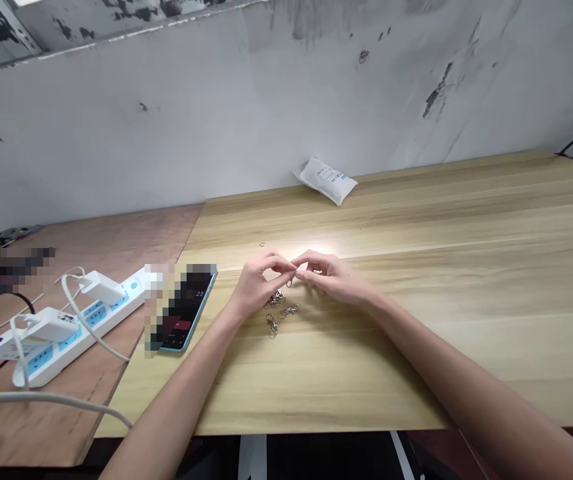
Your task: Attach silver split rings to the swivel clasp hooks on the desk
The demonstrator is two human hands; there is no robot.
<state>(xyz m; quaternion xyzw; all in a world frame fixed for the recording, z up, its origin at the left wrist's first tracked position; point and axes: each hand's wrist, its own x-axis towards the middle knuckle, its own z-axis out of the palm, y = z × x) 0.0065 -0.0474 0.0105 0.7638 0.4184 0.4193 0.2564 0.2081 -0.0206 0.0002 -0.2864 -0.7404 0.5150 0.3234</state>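
Note:
My left hand (259, 280) and my right hand (329, 275) meet fingertip to fingertip above the light wooden table (416, 320). Both pinch a small metal piece (294, 272) between them; it is too small to name for sure, and looks like a ring or clasp. Just below my left hand lies a small heap of metal keychain clasps (280, 310) on the wood. One tiny loose ring (262, 245) lies farther back on the table.
A phone (186, 310) with a lit screen lies left of my left hand. A white power strip (66, 323) with plugged chargers and cables sits on the darker board at left. A small white packet (327, 179) rests against the wall at the back.

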